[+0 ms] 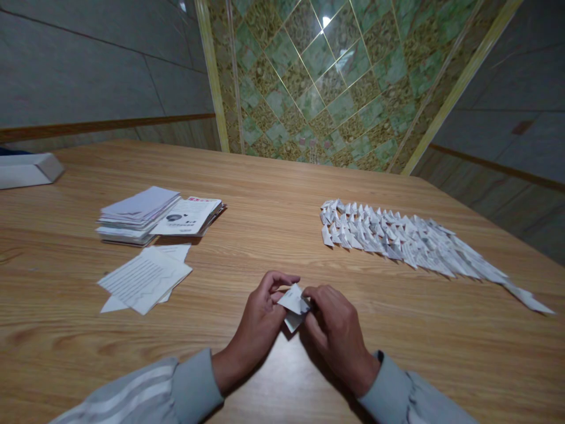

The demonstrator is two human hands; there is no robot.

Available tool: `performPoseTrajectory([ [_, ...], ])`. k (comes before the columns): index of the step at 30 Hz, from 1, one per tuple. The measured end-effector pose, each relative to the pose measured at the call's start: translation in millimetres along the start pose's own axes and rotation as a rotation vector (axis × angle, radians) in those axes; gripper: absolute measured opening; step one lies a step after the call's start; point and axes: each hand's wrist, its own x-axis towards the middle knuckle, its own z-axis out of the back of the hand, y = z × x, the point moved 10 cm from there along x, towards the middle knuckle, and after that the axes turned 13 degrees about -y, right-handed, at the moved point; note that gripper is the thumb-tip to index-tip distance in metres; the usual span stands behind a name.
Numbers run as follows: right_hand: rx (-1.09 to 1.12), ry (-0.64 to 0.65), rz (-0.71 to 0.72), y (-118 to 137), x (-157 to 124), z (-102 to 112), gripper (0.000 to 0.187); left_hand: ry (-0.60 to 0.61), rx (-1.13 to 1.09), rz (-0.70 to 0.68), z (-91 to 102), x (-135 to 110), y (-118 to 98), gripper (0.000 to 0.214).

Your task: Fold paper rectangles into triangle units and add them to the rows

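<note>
Between my two hands is a small folded paper piece (292,299), white with some print and pointed corners, held just above the table. My left hand (263,303) grips its left side, with the index finger curled over the top. On its right edge my right hand (338,324) pinches with thumb and fingers. The fingertips partly hide the folds. To the right lie rows of folded paper triangles (388,235), nested into long chains. At the left are loose printed sheets (145,277), overlapping on the table.
Behind the loose sheets stands a stack of cut paper (136,209), with a printed booklet-like pile (189,217) against its right side. A white box (30,169) sits at the far left of the wooden table (265,194). A tiled wall (318,76) rises beyond the table.
</note>
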Motion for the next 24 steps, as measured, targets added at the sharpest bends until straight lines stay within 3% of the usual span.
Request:
performPoseTrajectory([
  [4, 0.050, 0.047, -0.011, 1, 0, -2, 0.015, -0.016, -0.034, 0.000, 4.6, 2, -2, 0.007],
  [11, 0.286, 0.086, -0.237, -16, -2, -8, 0.022, -0.023, -0.042, 0.014, 7.6, 5, 2, 0.007],
  [19, 0.352, -0.027, -0.256, -15, 0, 3, 0.021, 0.020, -0.005, -0.026, 3.4, 3, -2, 0.007],
  [24, 0.326, -0.057, -0.301, -20, 0, 5, 0.016, 0.079, -0.007, 0.075, -3.1, 2, 0, 0.012],
])
